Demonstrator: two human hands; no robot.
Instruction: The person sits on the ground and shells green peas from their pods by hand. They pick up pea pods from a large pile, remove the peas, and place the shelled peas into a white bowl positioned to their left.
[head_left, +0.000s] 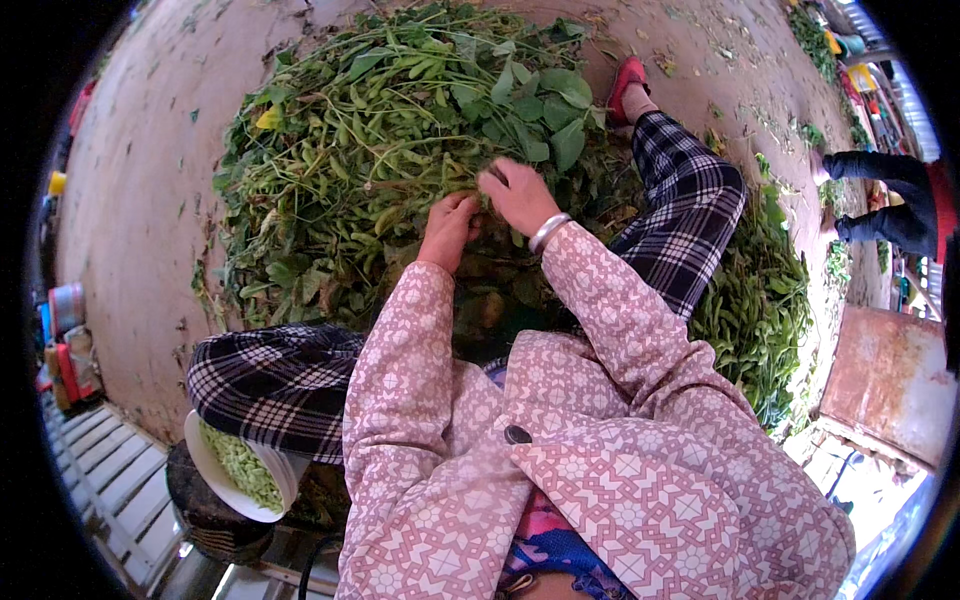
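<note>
A heap of uprooted bean plants with green pods, probably soybeans (360, 150), lies on the ground in front of me. Over its near edge, my left hand (448, 229) has its thumb and fingers drawn together among stems and pods. My right hand (521, 196), with a silver bangle at the wrist, is just right of the left fingertips. Its fingers are curled and blurred by motion. Whatever lies between the fingers of either hand is too small or hidden to make out. Broad green leaves (551, 112) spread beyond the right hand.
Beside my left knee, a white plastic bucket (291, 469) contains shelled green beans (244, 469). More bean plants (757, 300) lie right of my right leg. Another person's legs (877, 199) are at the far right, near a rusty metal sheet (885, 382). Slatted white boards (112, 465) are at lower left.
</note>
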